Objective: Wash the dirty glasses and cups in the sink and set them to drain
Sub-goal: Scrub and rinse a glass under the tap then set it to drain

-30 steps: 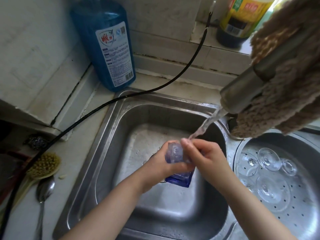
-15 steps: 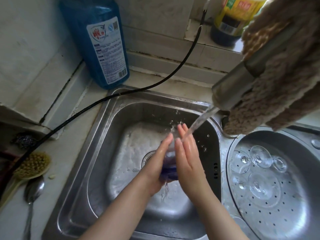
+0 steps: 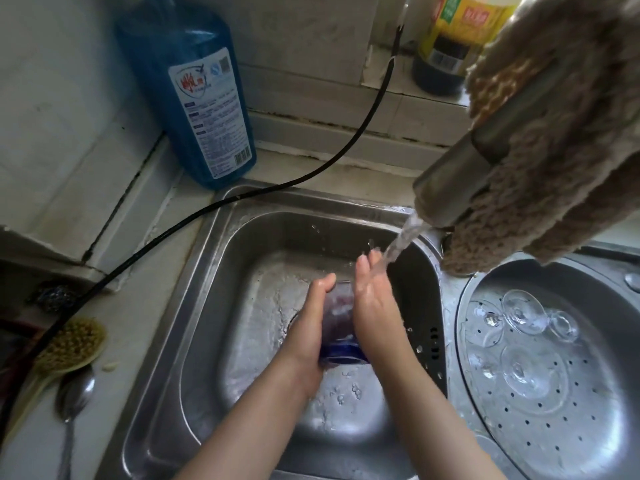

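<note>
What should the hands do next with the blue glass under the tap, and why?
Probably tilt the blue glass so its mouth meets the water stream. The stream now lands on the right hand fingertips, not in the glass, which sits pressed between that flat hand and the left hand. Clear glasses already sit upturned in the perforated basin.

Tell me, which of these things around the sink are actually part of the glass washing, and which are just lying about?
In use: blue glass, left hand, right hand, tap, sink, clear glasses draining in the perforated basin.

Lying about: blue bottle, brush, spoon, black cable.
</note>
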The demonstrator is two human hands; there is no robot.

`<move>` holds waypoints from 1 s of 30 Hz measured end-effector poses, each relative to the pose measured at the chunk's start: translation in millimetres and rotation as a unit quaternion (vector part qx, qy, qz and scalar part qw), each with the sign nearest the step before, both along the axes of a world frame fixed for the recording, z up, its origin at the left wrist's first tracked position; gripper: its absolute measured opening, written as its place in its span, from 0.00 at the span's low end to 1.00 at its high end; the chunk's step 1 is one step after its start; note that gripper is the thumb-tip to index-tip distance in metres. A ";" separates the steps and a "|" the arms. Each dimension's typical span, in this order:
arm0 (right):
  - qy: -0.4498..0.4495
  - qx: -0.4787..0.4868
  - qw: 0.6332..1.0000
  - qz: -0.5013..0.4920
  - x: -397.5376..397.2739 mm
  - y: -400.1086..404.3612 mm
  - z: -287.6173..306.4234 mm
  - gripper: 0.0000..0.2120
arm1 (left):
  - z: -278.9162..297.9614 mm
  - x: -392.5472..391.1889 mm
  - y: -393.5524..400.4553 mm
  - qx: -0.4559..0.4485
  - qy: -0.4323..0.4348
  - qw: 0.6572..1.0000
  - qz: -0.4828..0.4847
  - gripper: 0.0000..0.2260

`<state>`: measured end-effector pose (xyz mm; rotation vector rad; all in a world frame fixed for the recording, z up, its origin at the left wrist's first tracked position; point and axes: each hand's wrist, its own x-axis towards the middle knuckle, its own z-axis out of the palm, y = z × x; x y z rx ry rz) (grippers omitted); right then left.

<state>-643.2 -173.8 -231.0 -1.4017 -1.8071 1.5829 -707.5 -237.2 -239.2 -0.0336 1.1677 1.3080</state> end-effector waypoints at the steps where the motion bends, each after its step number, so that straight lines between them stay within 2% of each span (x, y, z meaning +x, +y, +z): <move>1: -0.001 0.029 1.000 0.009 0.2 -10.5 1.3 0.28 | -0.5 -0.6 1.1 0.002 0.001 1.000 0.007 0.25; 3: -0.014 0.118 0.991 0.062 2.7 -44.3 2.8 0.30 | -5.3 -6.9 3.7 0.009 -0.012 0.999 0.038 0.24; 5: -0.003 0.143 0.987 0.068 7.6 -56.2 -2.6 0.31 | -9.3 -10.7 4.0 0.006 -0.020 0.999 0.027 0.26; 9: 0.020 -0.055 0.997 -0.041 2.7 -12.7 -11.3 0.35 | -7.9 -7.6 -1.4 -0.019 -0.035 0.999 -0.025 0.28; 10: 0.036 -0.065 0.996 -0.041 4.2 -10.2 -10.8 0.32 | -8.1 -7.3 -2.4 -0.031 -0.045 0.998 -0.027 0.29; 13: 0.048 0.063 0.997 -0.006 15.4 -22.0 2.3 0.19 | -4.7 -11.0 -7.6 -0.024 -0.113 0.993 -0.009 0.30; 15: 0.074 0.109 0.991 0.029 25.2 -22.8 5.7 0.20 | -1.1 -10.5 -11.8 -0.037 -0.137 0.990 -0.021 0.30; 18: 0.083 0.101 0.990 0.053 27.6 -8.5 9.6 0.24 | 8.7 -7.8 -14.2 -0.028 -0.161 0.986 -0.019 0.29; 19: 0.081 0.096 0.990 0.059 25.8 -3.4 13.2 0.24 | 10.4 -7.8 -13.2 -0.023 -0.134 0.991 -0.010 0.29; 21: 0.063 0.106 0.989 0.076 22.7 3.9 17.3 0.21 | 18.6 -7.0 -10.5 -0.037 0.028 0.999 -0.017 0.26; 25: -0.005 0.178 0.982 0.061 21.4 8.6 15.8 0.23 | 27.4 -0.2 -21.9 0.003 0.256 0.963 -0.080 0.15; 28: -0.039 0.251 0.965 0.063 21.5 7.4 16.8 0.24 | 27.5 5.4 -31.3 0.016 0.433 0.895 -0.104 0.30; 30: -0.054 0.281 0.957 0.058 21.6 9.9 19.3 0.25 | 30.3 5.1 -27.1 0.002 0.502 0.858 -0.108 0.41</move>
